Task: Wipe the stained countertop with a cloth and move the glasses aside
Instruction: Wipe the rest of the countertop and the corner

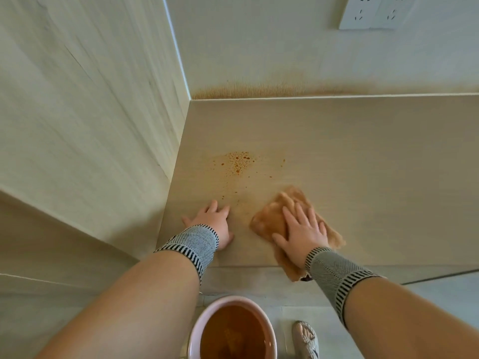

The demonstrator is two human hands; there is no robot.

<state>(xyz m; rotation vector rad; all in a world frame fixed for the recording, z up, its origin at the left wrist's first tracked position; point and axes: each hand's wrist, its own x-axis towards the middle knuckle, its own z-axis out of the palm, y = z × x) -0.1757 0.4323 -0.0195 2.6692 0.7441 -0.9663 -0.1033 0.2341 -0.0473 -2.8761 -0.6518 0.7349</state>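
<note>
Orange-stained cloth (272, 221) lies flat under the right hand (303, 231), fingers straight and spread, palm pressing it to the beige surface (363, 164) near the front edge; cloth's tail hangs over that edge by the wrist; left hand (215, 224) rests just beside the cloth, not touching it, fingers relaxed and flat on the surface, grip holding nothing; both wrists wear grey knit bands with black stripes; orange speckled stain (238, 161) sits beyond both hands toward the corner, apart from the cloth; orange-brown smear (259, 90) runs along the back wall's base; pink basin (230, 330) of brownish water on the floor below; shoe (305, 339) beside it; outlet (375, 11) high on the wall.
</note>
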